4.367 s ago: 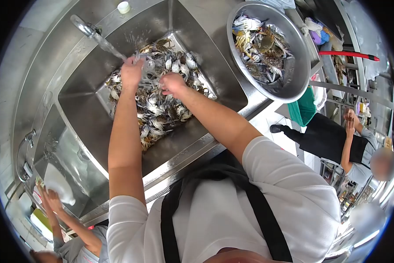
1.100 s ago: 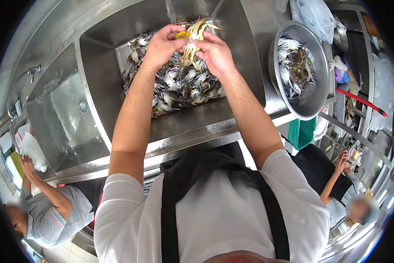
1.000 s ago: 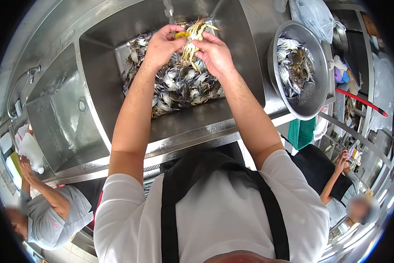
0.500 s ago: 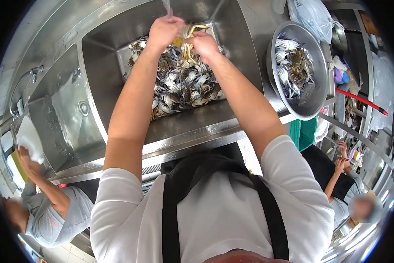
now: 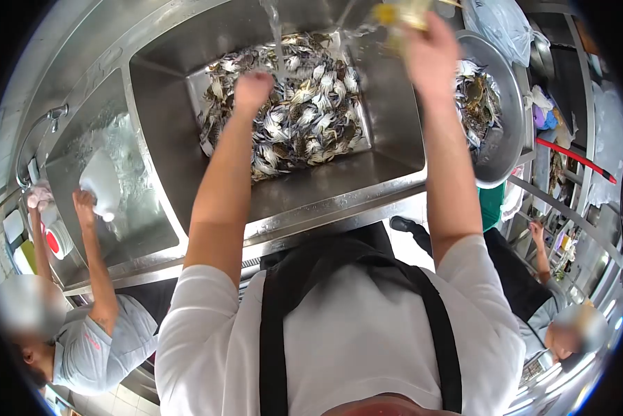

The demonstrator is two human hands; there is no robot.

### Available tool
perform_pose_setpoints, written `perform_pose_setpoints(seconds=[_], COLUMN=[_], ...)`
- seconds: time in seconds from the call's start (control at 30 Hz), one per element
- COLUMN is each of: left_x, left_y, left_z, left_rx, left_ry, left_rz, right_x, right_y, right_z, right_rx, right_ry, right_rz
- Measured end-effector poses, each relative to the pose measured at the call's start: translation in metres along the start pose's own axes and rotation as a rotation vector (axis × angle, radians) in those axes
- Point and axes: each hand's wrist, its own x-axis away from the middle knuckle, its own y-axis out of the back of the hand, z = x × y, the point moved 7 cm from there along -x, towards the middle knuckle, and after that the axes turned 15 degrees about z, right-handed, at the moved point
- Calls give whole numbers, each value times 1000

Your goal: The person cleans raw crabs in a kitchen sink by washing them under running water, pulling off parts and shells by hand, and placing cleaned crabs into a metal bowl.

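Many crabs (image 5: pixel 301 114) lie heaped in the deep steel sink (image 5: pixel 166 104), pale undersides and dark shells mixed. A stream of water (image 5: pixel 275 31) falls into the heap from above. My left hand (image 5: pixel 254 90) is above the left part of the heap, its fingers curled in; whether anything is inside them is hidden. Raised at the sink's right rim, my right hand (image 5: pixel 431 59) grips a crab (image 5: pixel 403 17) with a yellow patch, both smeared by motion. To the right of that hand stands a round metal bowl (image 5: pixel 509 139) with several crabs inside.
On the left, a co-worker's hand (image 5: pixel 84 204) holds a white container (image 5: pixel 100 184) over the neighbouring sink (image 5: pixel 69 156). Another person (image 5: pixel 540 298) is at the lower right. A plastic bag (image 5: pixel 498 31) lies behind the bowl, and a red-handled tool (image 5: pixel 575 159) juts out beyond it.
My right hand has carried the crab up and right, away from my left hand, which has come down closer to the heap. The left co-worker has moved the white container over the neighbouring sink.
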Motion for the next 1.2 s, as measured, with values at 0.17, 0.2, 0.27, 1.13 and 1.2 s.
perform_pose_setpoints(seconds=[0.17, 0.2, 0.27, 1.13, 1.2], left_x=[39, 37, 36, 69, 85], left_y=[-102, -113, -136, -81, -67], left_z=[121, 129, 157, 282, 246], left_rx=[15, 21, 168, 421, 421], left_ry=[513, 513, 509, 787, 800], left_rz=[-86, -79, -103, -278, -308], right_x=[69, 79, 102, 113, 82], right_y=[137, 153, 157, -286, -289], right_z=[-59, -73, -66, -158, -138], right_rx=[118, 367, 710, -1181, -1178], right_ry=[-267, -320, -237, -772, -760], right_rz=[-362, -365, -543, 547, 537])
